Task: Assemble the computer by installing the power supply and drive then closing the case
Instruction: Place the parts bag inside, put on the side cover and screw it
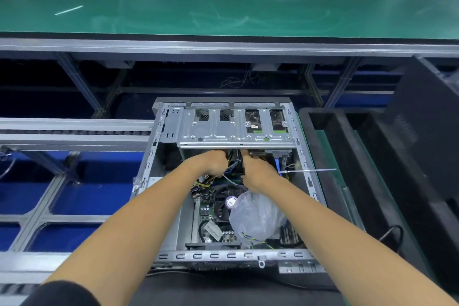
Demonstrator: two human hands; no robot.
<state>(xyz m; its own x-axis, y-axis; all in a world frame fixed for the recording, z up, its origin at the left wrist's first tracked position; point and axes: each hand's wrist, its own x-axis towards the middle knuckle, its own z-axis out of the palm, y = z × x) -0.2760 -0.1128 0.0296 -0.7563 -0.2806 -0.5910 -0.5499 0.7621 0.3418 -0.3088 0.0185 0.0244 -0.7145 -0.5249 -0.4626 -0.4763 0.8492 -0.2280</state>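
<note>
Nearest, a soft plastic bag point(257, 216) is lying on the motherboard point(213, 218). Beyond it, toward 12 o'clock, the left hand point(211, 163) and right hand point(258, 171) are curling fingers into the limp cable bundle point(234, 159) under the drive cage point(233, 129) of the open case point(149, 164); exact grip hidden. Cables are bending easily, so holding at the connector looks safest.

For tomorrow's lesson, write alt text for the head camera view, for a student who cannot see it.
Both hands, left hand and right hand, reach into an open computer case, working on cables beneath the metal drive cage. A clear plastic bag lies over the motherboard.
</note>
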